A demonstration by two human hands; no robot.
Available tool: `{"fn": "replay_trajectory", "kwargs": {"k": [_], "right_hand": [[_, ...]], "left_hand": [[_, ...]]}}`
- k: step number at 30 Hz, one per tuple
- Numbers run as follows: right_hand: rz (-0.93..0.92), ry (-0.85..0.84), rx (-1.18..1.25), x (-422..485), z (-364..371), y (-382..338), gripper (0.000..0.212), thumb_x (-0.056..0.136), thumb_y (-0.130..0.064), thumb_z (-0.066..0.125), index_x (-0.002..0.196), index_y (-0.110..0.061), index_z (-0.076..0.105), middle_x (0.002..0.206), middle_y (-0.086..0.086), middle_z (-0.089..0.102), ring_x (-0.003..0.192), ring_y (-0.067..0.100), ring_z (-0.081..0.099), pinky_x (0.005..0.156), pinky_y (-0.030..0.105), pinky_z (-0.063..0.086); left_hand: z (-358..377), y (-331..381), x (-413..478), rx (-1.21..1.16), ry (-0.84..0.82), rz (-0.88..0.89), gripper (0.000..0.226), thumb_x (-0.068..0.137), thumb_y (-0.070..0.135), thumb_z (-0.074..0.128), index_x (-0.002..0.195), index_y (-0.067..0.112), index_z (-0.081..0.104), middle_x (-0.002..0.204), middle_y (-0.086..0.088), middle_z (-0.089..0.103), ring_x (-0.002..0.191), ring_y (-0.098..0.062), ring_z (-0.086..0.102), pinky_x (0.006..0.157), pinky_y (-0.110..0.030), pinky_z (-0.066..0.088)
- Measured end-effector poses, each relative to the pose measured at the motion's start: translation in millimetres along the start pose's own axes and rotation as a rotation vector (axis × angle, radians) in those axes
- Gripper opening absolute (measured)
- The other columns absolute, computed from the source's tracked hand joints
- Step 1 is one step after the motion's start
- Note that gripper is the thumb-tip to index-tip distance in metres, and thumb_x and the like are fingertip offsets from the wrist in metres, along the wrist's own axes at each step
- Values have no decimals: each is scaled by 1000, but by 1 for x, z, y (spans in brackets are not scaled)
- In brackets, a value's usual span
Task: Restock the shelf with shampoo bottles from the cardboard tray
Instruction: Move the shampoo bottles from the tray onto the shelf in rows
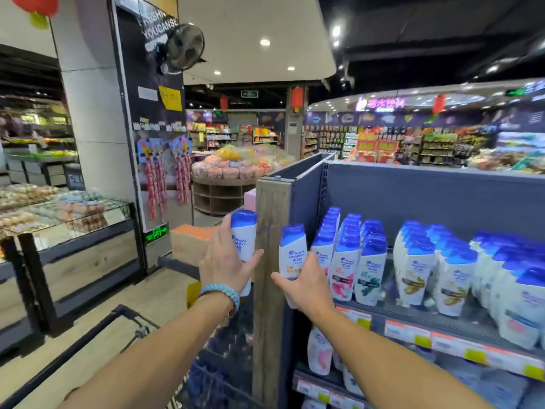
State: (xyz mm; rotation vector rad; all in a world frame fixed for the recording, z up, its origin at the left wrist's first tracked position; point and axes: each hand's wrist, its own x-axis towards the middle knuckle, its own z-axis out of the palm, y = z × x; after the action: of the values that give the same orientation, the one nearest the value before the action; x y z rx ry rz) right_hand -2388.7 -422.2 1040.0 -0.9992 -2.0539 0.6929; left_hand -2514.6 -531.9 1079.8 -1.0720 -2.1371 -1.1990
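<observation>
Left of the wooden post, your left hand covers the lower half of the left bottle, and the dark blue goods low down are too blurred to identify. Right of the post, your right hand hides the right bottle at its base, the price tags are unreadable, and the farthest bottles run off the frame edge.

Crowded shampoo shelf, wooden post at its left end.
An upright grey-brown wooden post stands between the left hand and the grey metal shelf. Rows of white blue-capped shampoo bottles fill the board. There is open room above their caps, and a narrow gap beside the larger bottles.
</observation>
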Motion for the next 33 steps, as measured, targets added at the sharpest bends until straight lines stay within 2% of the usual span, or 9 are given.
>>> {"fn": "replay_trajectory", "kwargs": {"k": [5,10,15,17,21,25,28,33], "right_hand": [[95,108,-70,8,-48,24,61,68,-59,72,99,-21,35,95,-1,61,87,25,61,74,40,52],[174,229,-80,6,-104,50,59,71,-51,76,101,-19,37,92,-4,61,85,20,62,66,34,49],[259,294,-142,-2,-149,85,63,71,-52,75,107,-16,38,98,0,60,89,24,60,73,40,52],[277,326,-152,-5,-166,97,66,70,-53,75,110,-17,37,99,1,60,90,25,60,72,37,50],[307,374,-151,-5,-201,118,62,68,-49,77,105,-16,39,94,0,61,85,23,61,71,37,51],[309,408,-141,-2,-232,136,63,69,-48,79,106,-18,38,96,0,60,85,21,60,67,33,48],[315,432,-139,-5,-249,145,64,71,-47,79,109,-16,38,93,-2,57,82,18,56,59,28,41],[325,440,-108,-11,-261,162,63,73,-44,79,109,-16,37,88,-4,52,79,16,53,55,26,38]], "left_hand": [[29,51,-3,-114,-57,62,93,71,47,78,145,17,29,123,-4,50,110,-26,53,77,-42,48],[60,93,-10,-196,-129,129,92,73,50,74,145,18,27,122,-1,49,111,-21,53,72,-38,49],[87,132,-23,-269,-205,144,91,74,51,74,145,21,25,123,1,47,111,-20,53,70,-38,49],[97,148,-28,-305,-223,146,91,74,50,74,146,22,25,123,2,47,112,-19,52,73,-38,48],[115,180,-39,-373,-264,152,93,75,49,74,147,21,22,138,4,42,125,-18,44,91,-40,46],[130,215,-48,-402,-280,179,94,76,48,74,147,19,21,143,2,39,128,-18,42,96,-37,44],[142,239,-55,-421,-292,168,93,74,50,75,146,20,22,138,1,42,125,-19,46,93,-40,49],[164,266,-73,-446,-334,103,95,74,43,77,146,17,22,137,-1,41,124,-21,46,90,-39,46]]}}
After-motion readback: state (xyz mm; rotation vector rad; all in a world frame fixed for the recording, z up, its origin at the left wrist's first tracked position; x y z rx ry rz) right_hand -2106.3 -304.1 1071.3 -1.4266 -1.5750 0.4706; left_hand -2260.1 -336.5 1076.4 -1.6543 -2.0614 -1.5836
